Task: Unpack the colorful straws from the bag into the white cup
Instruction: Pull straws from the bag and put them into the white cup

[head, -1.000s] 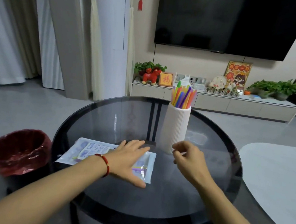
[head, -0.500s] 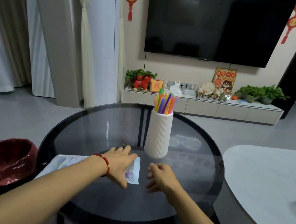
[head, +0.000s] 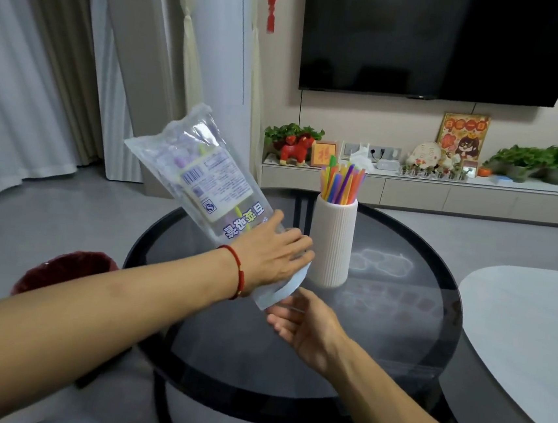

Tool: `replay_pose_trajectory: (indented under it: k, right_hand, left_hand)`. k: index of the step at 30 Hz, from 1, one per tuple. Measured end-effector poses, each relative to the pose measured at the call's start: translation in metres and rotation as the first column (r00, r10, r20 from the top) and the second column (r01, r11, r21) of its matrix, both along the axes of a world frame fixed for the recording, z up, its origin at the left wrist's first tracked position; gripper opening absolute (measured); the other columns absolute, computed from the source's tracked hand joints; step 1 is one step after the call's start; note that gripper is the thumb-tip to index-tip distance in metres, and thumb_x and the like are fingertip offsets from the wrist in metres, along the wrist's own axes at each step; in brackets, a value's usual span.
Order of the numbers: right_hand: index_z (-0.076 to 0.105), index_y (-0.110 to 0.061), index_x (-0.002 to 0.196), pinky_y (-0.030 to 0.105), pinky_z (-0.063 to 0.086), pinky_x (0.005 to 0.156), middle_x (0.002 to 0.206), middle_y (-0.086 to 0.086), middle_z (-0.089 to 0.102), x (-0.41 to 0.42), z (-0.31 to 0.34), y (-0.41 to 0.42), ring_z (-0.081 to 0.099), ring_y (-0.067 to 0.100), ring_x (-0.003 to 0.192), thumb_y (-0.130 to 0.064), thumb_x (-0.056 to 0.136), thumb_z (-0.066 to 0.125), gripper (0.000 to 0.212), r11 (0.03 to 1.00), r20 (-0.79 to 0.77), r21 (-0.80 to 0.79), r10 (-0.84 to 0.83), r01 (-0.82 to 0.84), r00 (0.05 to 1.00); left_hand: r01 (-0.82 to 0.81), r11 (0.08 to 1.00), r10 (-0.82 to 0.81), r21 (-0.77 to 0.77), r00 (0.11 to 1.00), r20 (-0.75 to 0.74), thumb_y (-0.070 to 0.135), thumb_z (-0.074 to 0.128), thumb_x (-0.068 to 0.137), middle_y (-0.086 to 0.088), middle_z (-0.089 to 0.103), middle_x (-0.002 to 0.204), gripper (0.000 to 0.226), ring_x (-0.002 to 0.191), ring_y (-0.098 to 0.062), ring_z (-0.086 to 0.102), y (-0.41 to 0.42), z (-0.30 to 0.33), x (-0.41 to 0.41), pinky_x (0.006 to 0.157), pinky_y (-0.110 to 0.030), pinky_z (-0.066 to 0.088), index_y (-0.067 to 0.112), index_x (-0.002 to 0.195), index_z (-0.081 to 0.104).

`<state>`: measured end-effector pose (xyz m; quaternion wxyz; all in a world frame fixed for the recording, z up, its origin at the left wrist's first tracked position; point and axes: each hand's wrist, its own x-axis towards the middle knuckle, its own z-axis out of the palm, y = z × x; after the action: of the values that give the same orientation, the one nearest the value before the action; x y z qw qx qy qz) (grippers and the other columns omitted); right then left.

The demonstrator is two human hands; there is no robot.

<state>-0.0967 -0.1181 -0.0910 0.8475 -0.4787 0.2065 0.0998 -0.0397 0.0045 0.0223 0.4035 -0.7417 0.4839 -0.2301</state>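
A clear plastic bag (head: 203,173) with a printed label is lifted off the table and tilted, its closed end up to the left. A few straws show faintly inside it. My left hand (head: 274,248) grips the bag near its lower end. My right hand (head: 301,319) is under the bag's lower opening, fingers touching the plastic there. The white ribbed cup (head: 331,247) stands on the table just right of my left hand, holding several colorful straws (head: 341,185).
The round dark glass table (head: 396,325) carries the cup. A red-lined waste bin (head: 64,269) sits on the floor to the left. A white table (head: 525,330) lies to the right. A TV console with plants and ornaments stands behind.
The bag lay flat on the table under my left hand; now my left hand has lifted it and tilted it upright. My right hand has come under its lower end.
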Motion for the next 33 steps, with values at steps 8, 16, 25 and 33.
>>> replay_pose_trajectory:
  k: [8,16,25,33]
  right_hand:
    - [0.066,0.004,0.125,0.037,0.065,0.061,0.101,0.026,0.071,0.003,-0.002,-0.002,0.076,0.034,0.071,-0.032,0.108,0.050,0.043,0.986,0.019,0.144,0.084,-0.086,0.996]
    - [0.073,0.016,0.112,0.024,0.064,0.065,0.097,0.021,0.076,0.008,-0.006,0.003,0.073,0.019,0.074,0.005,0.098,0.064,0.019,0.996,0.106,0.090,-0.024,0.015,0.994]
    - [0.072,0.009,0.095,0.024,0.066,0.071,0.084,0.018,0.068,-0.008,0.010,-0.091,0.069,0.022,0.070,0.004,0.092,0.073,0.006,0.881,0.298,-0.149,-0.393,0.450,0.870]
    - [0.081,-0.018,0.085,0.023,0.063,0.068,0.067,0.003,0.076,-0.050,0.035,-0.149,0.071,0.015,0.062,-0.020,0.092,0.080,0.008,0.615,0.662,-0.343,-0.379,0.710,0.647]
  left_hand:
    - [0.018,1.000,-0.019,0.022,0.999,0.038,0.030,0.061,0.089,-0.017,0.039,0.136,0.078,0.117,-0.034,0.045,0.008,-0.001,-0.001,0.103,-0.065,0.032,0.006,0.151,0.020]
    - [0.034,0.996,-0.034,-0.078,0.999,-0.005,0.027,0.071,0.077,-0.018,0.036,0.141,0.098,0.117,-0.035,0.043,0.018,-0.008,0.008,0.104,-0.064,0.032,0.009,0.155,0.013]
    - [-0.397,0.882,0.233,-0.254,0.836,-0.497,0.053,0.083,0.051,-0.009,0.029,0.134,0.141,0.120,-0.029,0.042,0.045,-0.058,0.038,0.098,-0.053,0.038,0.027,0.155,-0.008]
    - [-0.567,0.803,0.120,-0.183,0.454,-0.883,0.085,0.068,0.056,0.005,0.005,0.160,0.140,0.148,-0.024,0.012,0.034,-0.071,0.043,0.122,-0.048,0.016,0.030,0.156,-0.012]
